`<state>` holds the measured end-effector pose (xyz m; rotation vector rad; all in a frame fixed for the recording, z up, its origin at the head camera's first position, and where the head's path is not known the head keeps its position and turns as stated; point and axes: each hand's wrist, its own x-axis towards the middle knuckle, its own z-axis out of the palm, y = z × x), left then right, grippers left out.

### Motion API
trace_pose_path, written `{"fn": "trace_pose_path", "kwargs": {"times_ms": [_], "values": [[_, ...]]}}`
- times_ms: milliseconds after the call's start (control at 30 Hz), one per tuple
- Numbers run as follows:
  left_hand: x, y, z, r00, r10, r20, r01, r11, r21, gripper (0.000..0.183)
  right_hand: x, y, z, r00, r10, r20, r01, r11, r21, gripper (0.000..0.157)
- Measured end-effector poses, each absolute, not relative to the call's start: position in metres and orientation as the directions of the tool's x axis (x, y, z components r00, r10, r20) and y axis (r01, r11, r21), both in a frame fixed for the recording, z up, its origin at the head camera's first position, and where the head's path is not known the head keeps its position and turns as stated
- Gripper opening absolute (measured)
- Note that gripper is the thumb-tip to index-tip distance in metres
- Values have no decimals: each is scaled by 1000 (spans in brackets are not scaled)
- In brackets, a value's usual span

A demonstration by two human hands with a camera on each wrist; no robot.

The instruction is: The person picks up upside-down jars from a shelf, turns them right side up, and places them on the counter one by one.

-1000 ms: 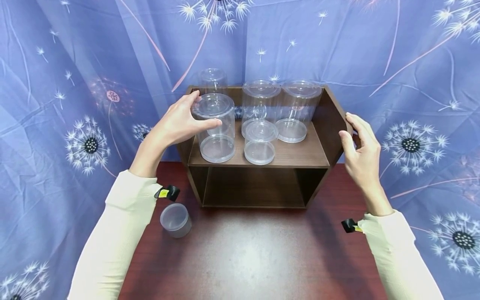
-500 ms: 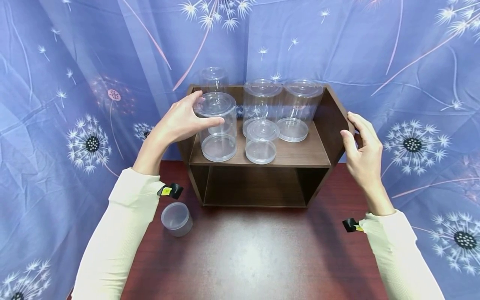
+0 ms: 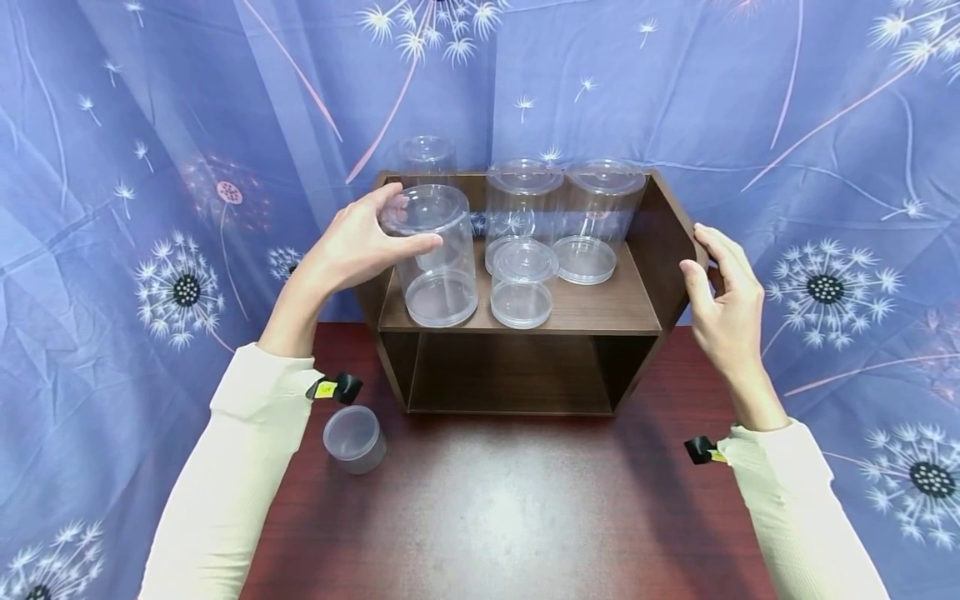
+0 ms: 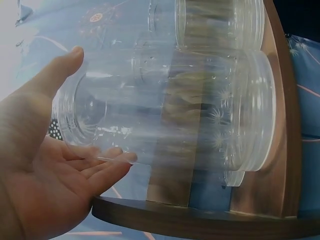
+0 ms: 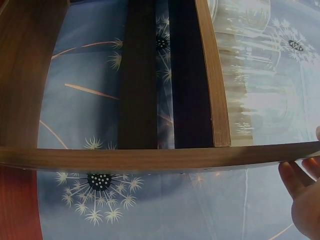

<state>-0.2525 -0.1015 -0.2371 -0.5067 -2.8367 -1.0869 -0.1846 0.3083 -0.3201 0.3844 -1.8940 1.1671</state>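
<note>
My left hand [image 3: 367, 242] grips the top of a tall clear jar [image 3: 438, 250], thumb at the front and fingers round the far left side. The jar stands at the front left of the brown shelf's upper board [image 3: 592, 312] and leans slightly left. In the left wrist view the same jar [image 4: 190, 115] lies across the picture, thumb and fingers at its near end. My right hand [image 3: 726, 304] pinches the shelf's right side panel [image 3: 667, 242]. The right wrist view shows its fingertips [image 5: 290, 172] against the panel's edge.
A short clear jar [image 3: 521, 292] stands right beside the gripped one. Behind are two tall jars [image 3: 525, 200] [image 3: 600, 208] and a narrower jar [image 3: 427, 158] at back left. A small frosted tub [image 3: 354, 442] sits on the red-brown table [image 3: 495, 517], left of the shelf.
The gripped jar has tipped a little, its base shifting right while its top leans left with my left hand. My right hand stays at the side panel.
</note>
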Motion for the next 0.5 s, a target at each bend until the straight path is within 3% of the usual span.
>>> {"fn": "trace_pose_path", "kwargs": {"times_ms": [500], "values": [[-223, -108, -228, -930, 311, 196, 365, 712, 601, 101, -184, 307, -320, -579, 164, 798, -640, 515, -570, 37]]}}
